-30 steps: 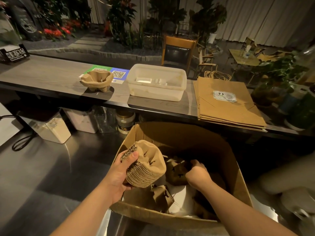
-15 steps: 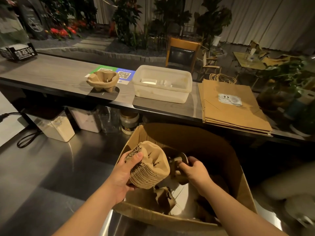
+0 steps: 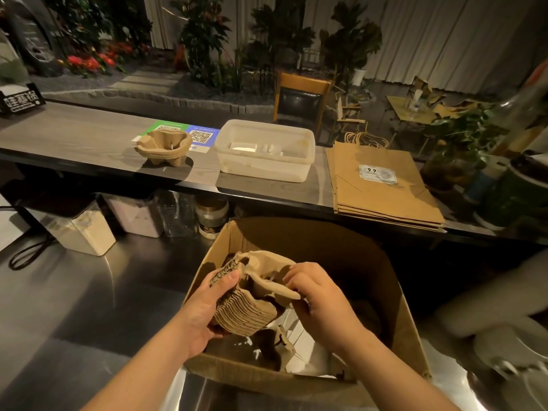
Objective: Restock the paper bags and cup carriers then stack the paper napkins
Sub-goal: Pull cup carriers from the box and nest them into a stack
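My left hand (image 3: 204,310) grips a nested stack of brown pulp cup carriers (image 3: 246,310) over the open cardboard box (image 3: 394,295). My right hand (image 3: 318,295) pinches another cup carrier (image 3: 272,280) and holds it on top of that stack. More carriers lie loose in the bottom of the box. On the wooden counter (image 3: 74,137) behind stand a small pile of cup carriers (image 3: 164,148), a clear plastic tub (image 3: 264,152) and a flat stack of brown paper bags (image 3: 382,185).
The box sits on a steel worktop (image 3: 74,307). Storage containers (image 3: 80,229) and a jar (image 3: 212,216) stand under the counter ledge. Potted plants (image 3: 462,152) crowd the counter's right end. A black cable (image 3: 26,253) lies at the left.
My right hand came up out of the box with a single carrier and brought it onto the stack in my left hand. The left hand stayed about where it was.
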Demonstrator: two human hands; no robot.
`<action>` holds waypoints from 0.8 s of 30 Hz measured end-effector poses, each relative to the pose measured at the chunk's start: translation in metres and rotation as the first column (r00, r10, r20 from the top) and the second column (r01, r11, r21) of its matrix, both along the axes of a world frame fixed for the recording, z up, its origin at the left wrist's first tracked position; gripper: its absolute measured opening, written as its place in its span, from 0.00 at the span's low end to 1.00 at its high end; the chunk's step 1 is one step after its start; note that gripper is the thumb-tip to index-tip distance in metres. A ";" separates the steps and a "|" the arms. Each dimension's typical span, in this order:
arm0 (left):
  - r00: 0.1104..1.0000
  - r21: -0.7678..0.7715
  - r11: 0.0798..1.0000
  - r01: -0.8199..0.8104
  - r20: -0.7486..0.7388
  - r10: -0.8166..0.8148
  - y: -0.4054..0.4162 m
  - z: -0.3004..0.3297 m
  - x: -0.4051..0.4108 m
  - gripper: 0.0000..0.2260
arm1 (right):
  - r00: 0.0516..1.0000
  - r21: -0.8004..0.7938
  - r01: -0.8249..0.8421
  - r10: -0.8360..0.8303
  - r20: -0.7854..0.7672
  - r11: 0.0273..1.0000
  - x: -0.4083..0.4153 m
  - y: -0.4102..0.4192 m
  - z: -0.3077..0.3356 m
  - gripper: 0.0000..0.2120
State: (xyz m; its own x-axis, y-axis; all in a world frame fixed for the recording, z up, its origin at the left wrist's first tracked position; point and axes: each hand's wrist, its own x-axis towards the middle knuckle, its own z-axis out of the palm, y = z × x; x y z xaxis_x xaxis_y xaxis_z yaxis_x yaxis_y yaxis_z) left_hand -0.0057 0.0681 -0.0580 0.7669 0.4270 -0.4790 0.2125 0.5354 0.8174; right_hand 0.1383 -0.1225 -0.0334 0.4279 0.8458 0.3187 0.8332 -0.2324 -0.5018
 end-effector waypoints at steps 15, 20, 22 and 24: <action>0.989 -0.012 0.991 0.132 0.070 -0.131 0.008 -0.005 -0.003 0.49 | 0.968 -0.292 -0.239 0.203 -0.148 0.926 -0.020 0.008 0.010 0.21; 0.995 0.034 0.995 0.089 0.050 -0.091 0.007 -0.010 0.002 0.49 | 0.939 -0.032 0.069 -0.076 -0.334 0.997 -0.004 0.001 0.006 0.15; 0.996 0.034 0.997 0.063 0.060 -0.065 0.007 -0.012 0.002 0.47 | 0.858 -0.128 0.349 -0.371 -0.354 0.928 0.018 -0.002 -0.001 0.12; 0.996 0.029 0.998 0.049 0.067 -0.050 0.008 -0.014 0.001 0.46 | 0.815 -0.479 0.449 -0.565 -0.127 0.755 0.041 -0.014 -0.014 0.22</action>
